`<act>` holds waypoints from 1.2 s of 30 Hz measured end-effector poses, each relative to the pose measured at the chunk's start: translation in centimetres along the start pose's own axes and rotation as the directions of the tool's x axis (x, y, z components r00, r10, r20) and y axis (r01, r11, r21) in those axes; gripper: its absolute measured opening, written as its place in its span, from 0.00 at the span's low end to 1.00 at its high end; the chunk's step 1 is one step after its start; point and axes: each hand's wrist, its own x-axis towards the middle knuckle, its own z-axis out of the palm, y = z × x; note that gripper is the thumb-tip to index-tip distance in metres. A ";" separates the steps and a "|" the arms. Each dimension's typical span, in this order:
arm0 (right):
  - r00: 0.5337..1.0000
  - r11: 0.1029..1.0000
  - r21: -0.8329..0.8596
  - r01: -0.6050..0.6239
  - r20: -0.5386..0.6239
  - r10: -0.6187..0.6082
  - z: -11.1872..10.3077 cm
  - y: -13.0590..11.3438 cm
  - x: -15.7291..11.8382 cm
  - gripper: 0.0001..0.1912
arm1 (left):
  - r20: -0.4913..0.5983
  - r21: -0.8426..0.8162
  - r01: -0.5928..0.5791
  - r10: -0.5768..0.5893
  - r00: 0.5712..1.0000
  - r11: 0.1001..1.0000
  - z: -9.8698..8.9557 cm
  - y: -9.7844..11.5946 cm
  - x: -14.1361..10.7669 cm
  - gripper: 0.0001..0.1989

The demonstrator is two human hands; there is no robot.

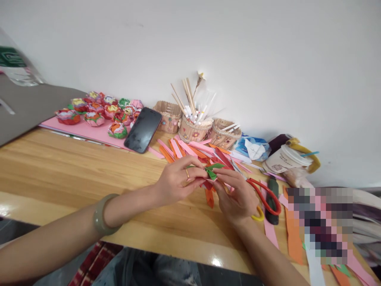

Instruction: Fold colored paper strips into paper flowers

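Note:
Between my two hands, above the table, is a small folded paper piece (212, 173) with green tips and some pink and red below. My left hand (181, 178), with a ring on one finger and a bangle on the wrist, pinches its left side. On the other side, the fingers of my right hand (236, 194) are closed on the same piece. Its lower part is partly hidden by the fingers. Just behind lies a heap of pink, orange and red paper strips (190, 149). Scissors with red handles (272, 202) rest right of my right hand.
Folded paper flowers (94, 118) sit on a pink sheet (110, 140) at the left, beside a black phone (143, 130). Decorated baskets (195, 131) with sticks stand by the wall. A white cup (285, 159), a tissue pack (248, 147) and a dark bottle (272, 198) are at the right.

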 end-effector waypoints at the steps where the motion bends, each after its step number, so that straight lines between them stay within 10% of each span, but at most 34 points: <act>1: 1.000 1.000 0.002 0.003 -0.002 -0.003 0.0 0.0 0.0 0.14 | -0.011 -0.007 -0.010 0.010 1.000 1.000 0.0 0.0 0.0 0.05; 24: 0.996 0.991 -0.096 0.092 0.020 -0.091 -0.1 -0.2 0.1 0.14 | -0.121 0.079 -0.142 0.151 0.981 0.987 0.1 0.0 -0.3 0.10; 31: 0.995 0.981 -0.168 0.094 -0.003 -0.096 -0.2 0.2 0.1 0.09 | -0.055 -0.200 0.137 -0.150 0.987 0.970 0.1 -0.5 0.1 0.05; 36: 0.969 0.988 0.088 -0.128 0.224 0.105 -0.2 0.5 0.4 0.07 | 0.203 -0.256 0.476 -0.434 0.878 0.842 -0.4 -0.8 0.8 0.04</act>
